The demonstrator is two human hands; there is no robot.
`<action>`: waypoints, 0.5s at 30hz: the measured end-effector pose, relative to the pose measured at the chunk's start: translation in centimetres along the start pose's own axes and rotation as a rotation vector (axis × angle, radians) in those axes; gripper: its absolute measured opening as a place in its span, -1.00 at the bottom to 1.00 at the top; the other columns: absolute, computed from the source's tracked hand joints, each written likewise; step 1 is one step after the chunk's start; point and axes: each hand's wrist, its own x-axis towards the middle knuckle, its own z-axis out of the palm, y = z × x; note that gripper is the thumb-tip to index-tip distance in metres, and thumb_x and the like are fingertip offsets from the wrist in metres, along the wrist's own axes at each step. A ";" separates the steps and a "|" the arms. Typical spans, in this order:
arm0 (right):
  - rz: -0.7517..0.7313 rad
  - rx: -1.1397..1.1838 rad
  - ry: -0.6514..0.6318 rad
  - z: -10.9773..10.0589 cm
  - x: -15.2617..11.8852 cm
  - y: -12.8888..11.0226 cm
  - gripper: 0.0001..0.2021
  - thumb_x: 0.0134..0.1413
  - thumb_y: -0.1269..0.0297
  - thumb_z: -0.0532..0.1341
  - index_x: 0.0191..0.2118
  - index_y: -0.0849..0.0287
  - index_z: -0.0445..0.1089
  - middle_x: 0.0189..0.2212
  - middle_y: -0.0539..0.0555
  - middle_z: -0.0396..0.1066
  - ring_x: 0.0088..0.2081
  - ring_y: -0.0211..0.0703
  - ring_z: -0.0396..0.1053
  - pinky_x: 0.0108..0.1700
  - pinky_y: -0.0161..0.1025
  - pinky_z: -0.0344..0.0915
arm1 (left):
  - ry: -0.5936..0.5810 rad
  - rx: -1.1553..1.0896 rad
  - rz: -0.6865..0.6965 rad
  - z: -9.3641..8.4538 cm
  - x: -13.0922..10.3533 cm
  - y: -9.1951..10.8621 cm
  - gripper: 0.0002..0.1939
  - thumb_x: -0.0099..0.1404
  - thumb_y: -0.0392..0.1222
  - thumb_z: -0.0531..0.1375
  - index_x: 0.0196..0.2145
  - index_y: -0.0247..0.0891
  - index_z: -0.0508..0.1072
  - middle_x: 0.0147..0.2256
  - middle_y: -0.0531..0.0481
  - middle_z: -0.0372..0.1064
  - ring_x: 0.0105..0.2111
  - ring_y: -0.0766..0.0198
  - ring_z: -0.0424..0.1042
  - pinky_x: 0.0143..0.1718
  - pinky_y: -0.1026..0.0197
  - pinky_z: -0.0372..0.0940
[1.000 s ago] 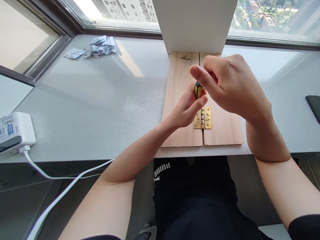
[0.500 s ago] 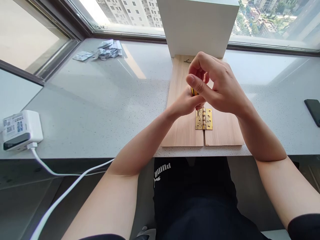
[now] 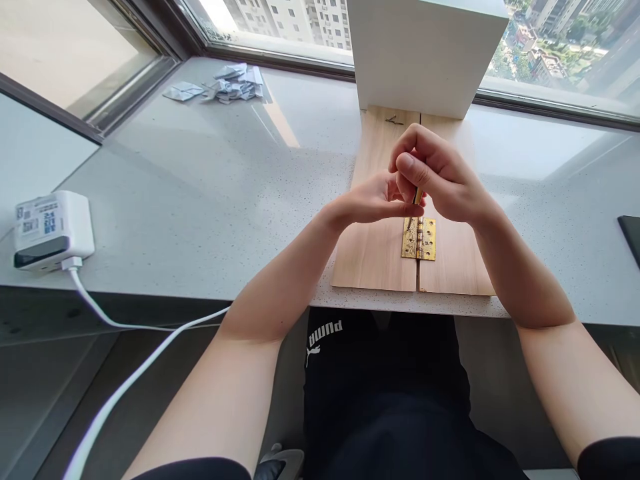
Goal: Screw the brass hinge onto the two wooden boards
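My right hand [image 3: 443, 175] is closed around the top of a screwdriver [image 3: 418, 195], of which only a strip of yellow-and-black handle shows. Lower on the same tool, my left hand [image 3: 377, 197] has its thumb and fingers around it. The screwdriver's tip is hidden behind my hands. Just below them a brass hinge [image 3: 419, 239] lies flat across the seam between the left wooden board [image 3: 373, 267] and the right wooden board [image 3: 457, 273]. A screw seems to stand in the hinge's left leaf near its top; several holes show.
A few small screws [image 3: 394, 121] lie at the boards' far end, before a white box [image 3: 425, 60]. Crumpled packets [image 3: 233, 85] sit by the window. A white power adapter [image 3: 53, 230] with a cable is at the left, a dark phone [image 3: 631, 233] at the right edge.
My right hand has turned and come down over the handle, with its fingers curled tighter. More of the left hand's grip shows. The whole view has shifted slightly.
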 end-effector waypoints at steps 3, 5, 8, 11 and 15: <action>0.003 0.137 -0.074 -0.3 0.0 0.5 -0.48 0.55 -0.39 0.39 -0.11 -0.03 0.38 -0.36 -0.07 0.46 -0.35 -0.15 0.46 -0.31 -0.17 0.41 | -0.027 -0.041 -0.036 -0.3 -0.1 -0.4 -0.44 0.38 0.25 0.71 -0.30 -0.17 0.55 -0.24 -0.08 0.62 -0.09 -0.02 0.74 -0.06 -0.04 0.74; 0.012 0.249 -0.136 -0.7 0.2 1.0 -0.54 0.58 -0.29 0.40 -0.11 -0.01 0.39 -0.38 -0.08 0.50 -0.43 -0.21 0.42 -0.41 -0.21 0.34 | -0.028 -0.087 -0.061 -0.2 0.0 -0.7 -0.43 0.33 0.25 0.74 -0.32 -0.18 0.57 -0.25 -0.09 0.64 -0.12 -0.01 0.75 -0.08 -0.05 0.76; 0.081 0.325 -0.204 -1.6 0.9 1.6 -0.54 0.53 -0.27 0.43 -0.12 -0.02 0.35 -0.41 -0.11 0.52 -0.48 -0.23 0.40 -0.49 -0.23 0.32 | -0.003 -0.142 -0.052 0.1 0.3 -1.5 -0.41 0.28 0.29 0.77 -0.33 -0.18 0.61 -0.23 -0.14 0.69 -0.12 -0.02 0.76 -0.05 -0.11 0.78; 0.137 0.325 -0.295 -2.6 2.1 1.8 -0.50 0.43 -0.26 0.52 -0.09 -0.01 0.34 -0.43 -0.15 0.52 -0.47 -0.23 0.43 -0.44 -0.26 0.36 | 0.009 -0.162 -0.037 0.1 0.6 -2.2 -0.42 0.28 0.34 0.76 -0.30 -0.16 0.68 -0.22 -0.15 0.73 -0.10 -0.01 0.75 0.00 -0.15 0.78; 0.128 0.311 -0.457 -3.4 3.8 2.3 -0.40 0.31 -0.38 0.58 -0.14 0.01 0.39 -0.53 -0.20 0.40 -0.53 -0.25 0.34 -0.42 -0.25 0.37 | 0.036 -0.191 -0.047 0.2 0.7 -2.3 -0.43 0.30 0.37 0.75 -0.27 -0.17 0.76 -0.19 -0.17 0.76 -0.01 -0.07 0.79 0.11 -0.21 0.80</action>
